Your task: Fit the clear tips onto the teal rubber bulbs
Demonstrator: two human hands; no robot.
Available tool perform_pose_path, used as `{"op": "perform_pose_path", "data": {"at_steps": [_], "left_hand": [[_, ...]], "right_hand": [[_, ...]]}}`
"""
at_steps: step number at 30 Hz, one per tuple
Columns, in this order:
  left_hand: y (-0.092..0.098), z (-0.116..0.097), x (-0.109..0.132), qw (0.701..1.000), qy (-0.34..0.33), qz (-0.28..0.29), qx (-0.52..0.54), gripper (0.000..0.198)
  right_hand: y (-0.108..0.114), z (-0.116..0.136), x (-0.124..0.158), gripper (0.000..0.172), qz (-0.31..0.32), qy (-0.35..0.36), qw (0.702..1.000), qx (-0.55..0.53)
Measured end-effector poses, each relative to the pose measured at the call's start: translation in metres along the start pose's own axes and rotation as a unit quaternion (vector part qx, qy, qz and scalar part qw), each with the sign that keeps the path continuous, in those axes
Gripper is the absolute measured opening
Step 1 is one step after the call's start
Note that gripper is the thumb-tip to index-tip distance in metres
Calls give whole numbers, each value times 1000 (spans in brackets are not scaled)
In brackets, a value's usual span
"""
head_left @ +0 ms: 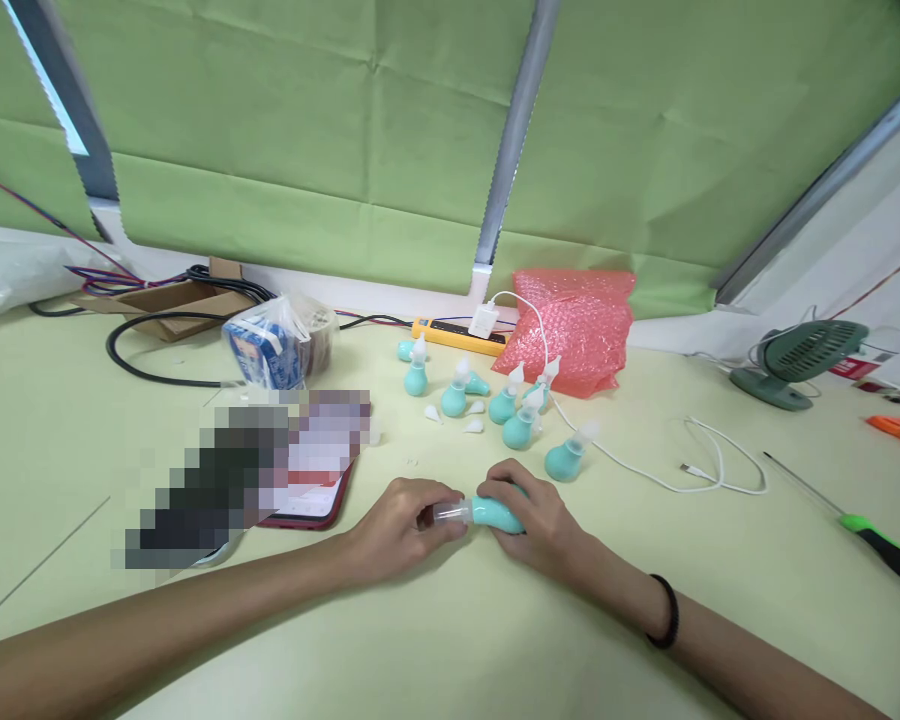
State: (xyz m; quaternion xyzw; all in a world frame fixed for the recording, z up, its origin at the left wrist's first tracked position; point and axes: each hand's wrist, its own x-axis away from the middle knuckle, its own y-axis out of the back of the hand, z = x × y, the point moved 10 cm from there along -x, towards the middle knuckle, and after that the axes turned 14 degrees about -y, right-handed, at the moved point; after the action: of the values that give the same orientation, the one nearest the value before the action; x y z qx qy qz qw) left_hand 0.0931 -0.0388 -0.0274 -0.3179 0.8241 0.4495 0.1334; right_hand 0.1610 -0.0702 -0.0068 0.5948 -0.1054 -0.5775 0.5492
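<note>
My right hand [529, 515] is wrapped round a teal rubber bulb [497, 514], part of it hidden by my fingers. A clear plastic tube [452, 512] extends from the bulb's left end, and my left hand [409, 525] pinches that tube between thumb and fingers. Both hands meet low over the pale table. Just beyond them stand several teal bulbs with clear tips, among them a nasal aspirator [566, 457] at the right and another aspirator [415, 370] at the back. Small white tips [474, 426] lie loose among them.
Left of my hands lies a red-cased phone [319, 470] beside a blurred dark object [217, 490]. Behind are a pink bubble-wrap bag [574, 330], a yellow power strip [457, 335] and a bagged blue package [266, 350]. A white cable [645, 475], screwdriver [855, 525] and green fan [802, 360] are rightward.
</note>
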Motion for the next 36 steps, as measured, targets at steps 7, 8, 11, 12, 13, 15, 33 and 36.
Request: {"op": "perform_pose_path", "data": {"at_steps": [7, 8, 11, 12, 13, 15, 33, 36], "left_hand": [[1, -29, 4, 975, -166, -41, -145, 16], [0, -31, 6, 969, -180, -45, -164, 15], [-3, -40, 10, 945, -214, -53, -241, 13], [-4, -42, 11, 935, -223, -54, -270, 14], [-6, -44, 12, 925, -232, -53, -298, 15], [-9, -48, 14, 905, -248, -46, -344, 16], [3, -55, 10, 933, -275, -65, -221, 29], [20, -44, 6, 963, -226, -122, -82, 30]], "right_hand": [[-4, -7, -5, 18, 8, -100, 990, -95], [-5, -10, -6, 17, 18, -122, 986, -108], [-17, -18, -6, 16, 75, -187, 970, -139], [-21, -20, -5, 14, 98, -208, 962, -145], [-25, -21, -4, 12, 120, -227, 955, -152], [-31, -24, -1, 6, 158, -259, 938, -166], [-60, -35, 23, 17, 330, -436, 765, -341], [-59, -26, 14, 20, 320, -404, 748, -418]]}}
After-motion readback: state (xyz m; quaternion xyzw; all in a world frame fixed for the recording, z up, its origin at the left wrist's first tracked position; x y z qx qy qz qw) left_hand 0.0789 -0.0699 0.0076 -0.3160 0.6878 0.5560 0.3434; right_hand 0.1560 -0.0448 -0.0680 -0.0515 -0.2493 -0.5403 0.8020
